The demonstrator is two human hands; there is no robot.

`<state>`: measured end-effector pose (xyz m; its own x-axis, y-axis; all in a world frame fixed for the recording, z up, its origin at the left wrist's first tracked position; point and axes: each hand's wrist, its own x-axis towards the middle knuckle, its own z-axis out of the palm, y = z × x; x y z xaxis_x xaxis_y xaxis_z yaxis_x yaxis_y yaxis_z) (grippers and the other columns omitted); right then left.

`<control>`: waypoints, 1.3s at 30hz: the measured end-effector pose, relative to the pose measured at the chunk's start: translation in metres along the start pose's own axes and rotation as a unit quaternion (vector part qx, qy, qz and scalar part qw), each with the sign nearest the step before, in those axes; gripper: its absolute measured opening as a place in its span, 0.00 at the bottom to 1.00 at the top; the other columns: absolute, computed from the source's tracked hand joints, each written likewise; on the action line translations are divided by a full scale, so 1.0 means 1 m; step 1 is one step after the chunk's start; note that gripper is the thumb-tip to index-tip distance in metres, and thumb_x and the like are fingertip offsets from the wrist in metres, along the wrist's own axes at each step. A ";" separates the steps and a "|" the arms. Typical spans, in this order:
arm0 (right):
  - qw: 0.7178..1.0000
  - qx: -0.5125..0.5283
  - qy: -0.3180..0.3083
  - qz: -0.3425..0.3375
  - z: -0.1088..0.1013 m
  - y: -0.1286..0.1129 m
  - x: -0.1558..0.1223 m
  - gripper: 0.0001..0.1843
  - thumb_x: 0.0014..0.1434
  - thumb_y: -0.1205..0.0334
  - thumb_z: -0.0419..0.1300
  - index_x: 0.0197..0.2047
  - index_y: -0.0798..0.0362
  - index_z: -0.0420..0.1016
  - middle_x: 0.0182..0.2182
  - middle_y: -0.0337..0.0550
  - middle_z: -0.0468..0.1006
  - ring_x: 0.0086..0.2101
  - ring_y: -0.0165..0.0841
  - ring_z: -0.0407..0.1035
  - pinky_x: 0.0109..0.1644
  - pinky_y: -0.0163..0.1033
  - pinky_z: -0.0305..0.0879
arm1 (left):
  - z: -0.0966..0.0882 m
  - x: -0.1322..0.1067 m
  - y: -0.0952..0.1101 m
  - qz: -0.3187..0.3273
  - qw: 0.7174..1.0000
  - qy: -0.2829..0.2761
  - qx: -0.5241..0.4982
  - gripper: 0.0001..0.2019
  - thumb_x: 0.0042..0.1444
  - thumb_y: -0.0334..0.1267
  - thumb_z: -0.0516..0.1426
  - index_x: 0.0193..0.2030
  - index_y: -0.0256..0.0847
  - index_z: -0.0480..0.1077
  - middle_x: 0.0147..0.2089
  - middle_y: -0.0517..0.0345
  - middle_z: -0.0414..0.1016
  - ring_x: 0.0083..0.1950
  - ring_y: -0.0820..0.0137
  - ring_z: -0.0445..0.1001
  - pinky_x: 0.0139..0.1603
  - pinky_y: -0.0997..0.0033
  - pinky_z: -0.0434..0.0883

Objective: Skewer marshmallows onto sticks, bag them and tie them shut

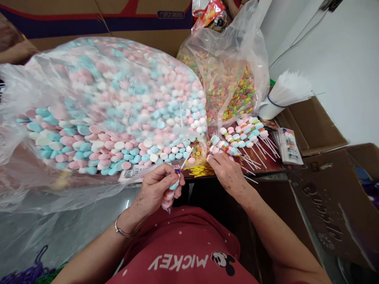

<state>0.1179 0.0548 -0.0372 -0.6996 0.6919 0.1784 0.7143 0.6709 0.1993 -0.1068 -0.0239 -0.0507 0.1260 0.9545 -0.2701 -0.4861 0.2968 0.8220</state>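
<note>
My left hand is closed around a bagged marshmallow stick, its candy end down and its white stick slanting up to the right. Clear wrap covers the pink and blue candy. Over the table edge, my right hand has its fingers curled together beside several wrapped marshmallow sticks; whatever is between the fingertips is hidden. Gold twist ties lie between the two hands. To the right of them rests a pile of unwrapped marshmallow sticks.
A huge clear bag of pink, blue and white marshmallows covers the left side. Behind stands a bag of colourful ring candies. At right are a bundle of white sticks, printed packets and an open cardboard box.
</note>
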 end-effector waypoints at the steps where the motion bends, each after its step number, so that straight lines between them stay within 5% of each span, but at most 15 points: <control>1: 1.000 -0.009 0.009 0.008 0.000 0.001 -0.001 0.09 0.66 0.72 0.54 0.44 0.54 0.74 0.40 0.47 0.75 0.41 0.37 0.65 0.37 0.38 0.59 | 0.000 0.000 0.000 0.002 1.000 -0.002 0.001 0.14 0.53 0.46 0.64 0.30 0.39 0.66 0.23 0.60 0.73 0.15 0.80 0.59 0.08 0.85 0.58; 7: 0.994 -0.024 0.066 0.081 0.004 0.010 -0.008 0.10 0.66 0.70 0.52 0.42 0.56 0.75 0.37 0.49 0.74 0.39 0.38 0.65 0.35 0.37 0.60 | -0.003 0.001 0.001 0.019 1.000 0.004 -0.003 0.13 0.55 0.45 0.64 0.31 0.40 0.67 0.21 0.62 0.71 0.15 0.80 0.58 0.10 0.85 0.56; 11: 0.981 0.115 0.119 0.104 0.005 0.012 -0.010 0.16 0.68 0.71 0.46 0.48 0.56 0.74 0.37 0.49 0.74 0.41 0.36 0.68 0.44 0.37 0.65 | 0.003 0.001 0.001 0.011 1.000 -0.003 -0.006 0.13 0.54 0.46 0.64 0.31 0.40 0.67 0.21 0.61 0.71 0.15 0.79 0.61 0.09 0.85 0.58; 13: 0.952 0.235 0.152 0.125 0.003 0.006 -0.009 0.14 0.67 0.70 0.47 0.46 0.55 0.74 0.37 0.47 0.74 0.40 0.34 0.70 0.45 0.38 0.67 | 0.010 0.002 0.001 0.002 1.000 -0.018 -0.017 0.13 0.54 0.45 0.65 0.31 0.39 0.67 0.21 0.61 0.72 0.14 0.79 0.60 0.08 0.84 0.58; 18: 0.826 0.503 0.176 0.186 -0.012 -0.034 -0.011 0.08 0.65 0.68 0.52 0.41 0.52 0.73 0.36 0.41 0.75 0.38 0.31 0.71 0.44 0.36 0.69 | 0.035 0.009 0.000 -0.011 0.996 -0.067 -0.065 0.14 0.51 0.43 0.66 0.29 0.37 0.67 0.27 0.57 0.78 0.16 0.76 0.69 0.08 0.85 0.59; 25: 0.777 0.574 0.173 0.192 -0.020 -0.054 -0.018 0.08 0.65 0.68 0.52 0.39 0.51 0.72 0.35 0.40 0.73 0.33 0.28 0.67 0.38 0.35 0.66 | 0.047 0.018 -0.001 -0.032 0.990 -0.104 -0.086 0.16 0.49 0.41 0.67 0.27 0.36 0.65 0.25 0.58 0.78 0.16 0.75 0.71 0.12 0.82 0.65; 33: 0.797 0.567 0.147 0.151 -0.017 -0.048 -0.015 0.09 0.65 0.70 0.51 0.38 0.51 0.71 0.33 0.38 0.72 0.32 0.27 0.66 0.37 0.34 0.64 | 0.042 0.023 -0.008 -0.033 0.996 -0.044 -0.074 0.17 0.48 0.42 0.67 0.35 0.40 0.63 0.24 0.60 0.77 0.16 0.75 0.70 0.12 0.83 0.63; 39: 0.831 0.528 0.143 0.107 -0.017 -0.041 -0.014 0.07 0.65 0.70 0.52 0.40 0.52 0.71 0.34 0.39 0.73 0.35 0.27 0.69 0.41 0.34 0.67 | 0.041 0.024 -0.008 -0.017 0.998 -0.024 -0.059 0.16 0.47 0.42 0.66 0.31 0.40 0.63 0.24 0.60 0.77 0.16 0.75 0.69 0.13 0.81 0.64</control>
<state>0.0981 0.0136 -0.0314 -0.4232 0.8349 0.3520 0.3358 0.5053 -0.7949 -0.0644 -0.0025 -0.0433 0.1842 0.9452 -0.2697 -0.5791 0.3261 0.7472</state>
